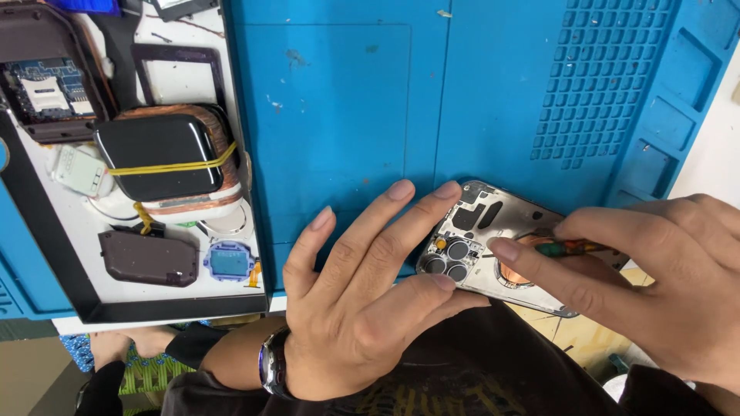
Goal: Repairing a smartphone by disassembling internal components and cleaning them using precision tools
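1. Head view: opened phone shell [493, 246] lay at the blue mat's [347, 115] near edge, long axis running rightward.
2. Left hand [362, 300] fingers spread, bracing its camera end.
3. Right hand [663, 277] pinched a small screwdriver [570, 248], tip probably inside.

A single head-worn camera looks steeply down from close above the blue work mat [347, 115], which fills most of the view and lies on the surface. The mat's near edge runs just above the wearer's lap at the bottom. A parts tray [46, 254] sits left of the mat; the mat's gridded corner reaches the upper right.
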